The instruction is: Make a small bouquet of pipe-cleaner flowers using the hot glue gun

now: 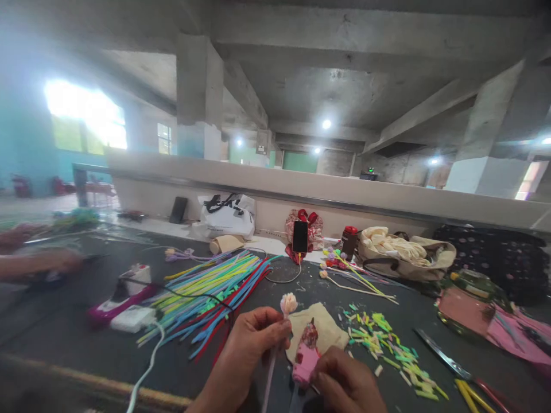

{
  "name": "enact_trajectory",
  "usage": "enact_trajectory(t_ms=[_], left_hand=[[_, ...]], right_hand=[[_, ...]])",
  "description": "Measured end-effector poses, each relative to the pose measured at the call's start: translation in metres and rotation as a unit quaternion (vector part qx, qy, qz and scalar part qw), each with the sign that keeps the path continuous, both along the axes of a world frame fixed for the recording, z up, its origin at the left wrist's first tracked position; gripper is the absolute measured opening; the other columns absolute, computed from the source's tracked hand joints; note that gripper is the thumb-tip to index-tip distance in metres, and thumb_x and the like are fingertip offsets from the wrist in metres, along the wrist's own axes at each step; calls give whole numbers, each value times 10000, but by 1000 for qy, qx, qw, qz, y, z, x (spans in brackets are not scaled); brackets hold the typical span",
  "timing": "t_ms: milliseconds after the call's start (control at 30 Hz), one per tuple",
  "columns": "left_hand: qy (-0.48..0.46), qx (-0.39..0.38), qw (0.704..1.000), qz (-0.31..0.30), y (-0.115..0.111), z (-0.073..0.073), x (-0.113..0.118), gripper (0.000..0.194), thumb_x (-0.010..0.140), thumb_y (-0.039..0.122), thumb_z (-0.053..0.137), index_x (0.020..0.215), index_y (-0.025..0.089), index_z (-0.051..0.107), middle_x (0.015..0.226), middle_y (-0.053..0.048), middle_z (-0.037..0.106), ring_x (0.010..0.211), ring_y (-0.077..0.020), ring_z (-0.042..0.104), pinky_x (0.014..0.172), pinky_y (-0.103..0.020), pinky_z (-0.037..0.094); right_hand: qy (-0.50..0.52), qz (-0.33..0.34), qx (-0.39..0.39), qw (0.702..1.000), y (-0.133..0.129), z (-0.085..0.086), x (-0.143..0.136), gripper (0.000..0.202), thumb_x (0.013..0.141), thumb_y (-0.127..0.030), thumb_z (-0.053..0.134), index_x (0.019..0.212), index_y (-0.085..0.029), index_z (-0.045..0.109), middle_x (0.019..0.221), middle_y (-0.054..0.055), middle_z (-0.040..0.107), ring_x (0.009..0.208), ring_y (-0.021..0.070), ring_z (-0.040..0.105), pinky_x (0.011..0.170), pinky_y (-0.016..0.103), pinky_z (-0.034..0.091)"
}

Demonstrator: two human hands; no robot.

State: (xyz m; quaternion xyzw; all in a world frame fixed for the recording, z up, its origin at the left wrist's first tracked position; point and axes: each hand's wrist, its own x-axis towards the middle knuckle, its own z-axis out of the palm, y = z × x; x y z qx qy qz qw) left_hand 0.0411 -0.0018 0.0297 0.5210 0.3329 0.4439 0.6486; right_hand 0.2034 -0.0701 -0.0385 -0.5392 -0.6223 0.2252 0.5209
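My left hand (253,344) pinches a thin pale stem topped by a small cream and peach flower head (288,303), held upright. A pink hot glue gun (305,362) lies just to the right, its dark, crusted nozzle resting over a beige pad (329,324). My right hand (346,381) is at the glue gun's right side with thumb and fingers drawn together. Whatever sits between those fingers, if anything, is hidden. Short cut pieces of green, yellow and white pipe cleaner (387,338) are scattered right of the pad.
Long coloured pipe cleaners (215,298) lie left, near a purple and white power strip (129,310) with cables. Scissors (447,355) lie right. A phone (300,236), a bottle (349,241) and bags stand along the back. Another person's blurred hand (60,261) is far left.
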Motion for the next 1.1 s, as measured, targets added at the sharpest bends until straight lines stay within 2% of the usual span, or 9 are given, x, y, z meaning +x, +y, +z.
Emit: enact_trajectory(t_ms=[67,167,300,467,700,800,900,1100], left_hand=[[27,17,999,-9,-5,0,3,219,581,298,661,510,134,535,408,25,550,344,-44,350,374,-166,230],[43,26,998,-26,-10,-1,7,221,595,315,644,519,133,545,410,28,541,352,-48,347,382,-170,242],[43,27,998,-34,-10,-4,9,225,602,323,633,518,134,545,386,49,493,354,-47,323,378,-169,222],[70,66,995,-4,-10,-4,8,175,596,278,634,513,135,577,386,60,462,379,-52,328,393,-169,233],[78,85,993,28,-7,-8,9,173,577,265,649,481,139,579,375,64,454,382,-55,336,401,-168,248],[54,56,997,19,-5,-9,8,183,581,288,653,507,139,576,381,58,475,366,-54,335,391,-170,238],[-2,17,1000,13,-4,-9,6,179,596,290,652,532,146,569,443,31,546,398,-69,399,423,-175,288],[-73,-36,996,-30,-1,-17,1,186,560,256,701,546,143,555,463,32,549,394,-52,395,414,-163,269]], right_hand=[[23,-11,14,1000,-2,14,-3,292,779,-429,457,791,-189,623,643,4,543,537,110,507,496,197,402],[16,-17,63,998,-2,34,-13,299,815,-398,417,951,-209,604,799,31,576,640,130,549,572,220,440],[-39,-25,136,990,1,47,-27,281,836,-303,389,1043,-207,554,830,38,575,727,141,553,626,214,436],[-68,-31,150,986,4,47,-32,265,833,-234,391,1048,-194,541,820,32,562,745,138,542,668,215,419],[-86,-37,145,985,5,45,-29,267,833,-224,386,1055,-196,532,799,30,562,721,132,543,626,208,414],[-73,-37,136,987,5,40,-26,268,830,-238,386,1052,-199,531,804,29,568,697,130,552,608,203,420],[-65,-31,117,991,6,33,-24,255,822,-259,403,1022,-194,547,773,28,571,652,127,551,557,194,419],[-64,-5,71,995,4,20,-34,182,775,-299,467,809,-218,626,739,21,626,676,148,574,612,210,423]])
